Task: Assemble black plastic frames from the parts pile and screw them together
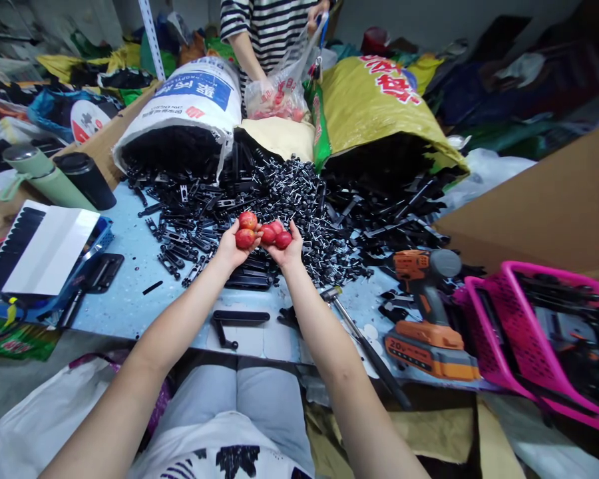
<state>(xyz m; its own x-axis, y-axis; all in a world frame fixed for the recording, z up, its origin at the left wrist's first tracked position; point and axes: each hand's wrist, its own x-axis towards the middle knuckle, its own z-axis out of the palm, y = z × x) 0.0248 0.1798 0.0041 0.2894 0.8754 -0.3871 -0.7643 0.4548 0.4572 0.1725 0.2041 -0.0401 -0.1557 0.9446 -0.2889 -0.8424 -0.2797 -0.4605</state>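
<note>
My left hand [230, 247] is cupped palm up, holding two mottled red plums [247, 220]. Beside it, my right hand [290, 251] cradles several darker red plums [283, 240] the same way. The two hands meet at the fingers, above a heap of small black parts and metal pins [294, 193]. Just below them on the blue tabletop [174, 316] lies a black jointed bar [241, 317]. A hammer [364, 342] rests under my right forearm.
Across the table a person in a striped shirt [274, 26] holds a plastic bag [279, 93] with red fruit. White [180, 100] and yellow sacks [379, 113] spill black parts. An orange drill [429, 319] and pink baskets [534, 332] stand right; a green bottle [47, 176] stands left.
</note>
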